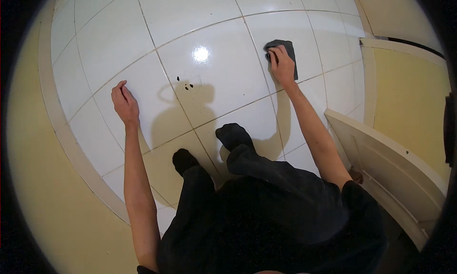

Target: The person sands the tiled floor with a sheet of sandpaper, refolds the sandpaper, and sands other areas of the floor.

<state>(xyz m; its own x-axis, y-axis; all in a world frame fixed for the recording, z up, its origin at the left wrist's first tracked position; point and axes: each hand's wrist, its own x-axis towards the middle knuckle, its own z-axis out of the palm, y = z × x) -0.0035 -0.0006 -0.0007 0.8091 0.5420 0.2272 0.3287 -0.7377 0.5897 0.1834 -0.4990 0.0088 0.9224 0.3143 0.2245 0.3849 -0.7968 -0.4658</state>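
Note:
My right hand grips a dark grey cloth at the upper right, over the white tiled floor. Part of the cloth is bunched under the fingers and the rest spreads out to the right. On the left, my left hand holds nothing, its fingers loosely curled with small gaps between them. Several small dark bits lie on the tiles between the two hands, nearer the left one.
My feet in black socks are on the floor below the dark bits. An off-white door stands at the right. Yellow walls with a pale skirting run along the left side.

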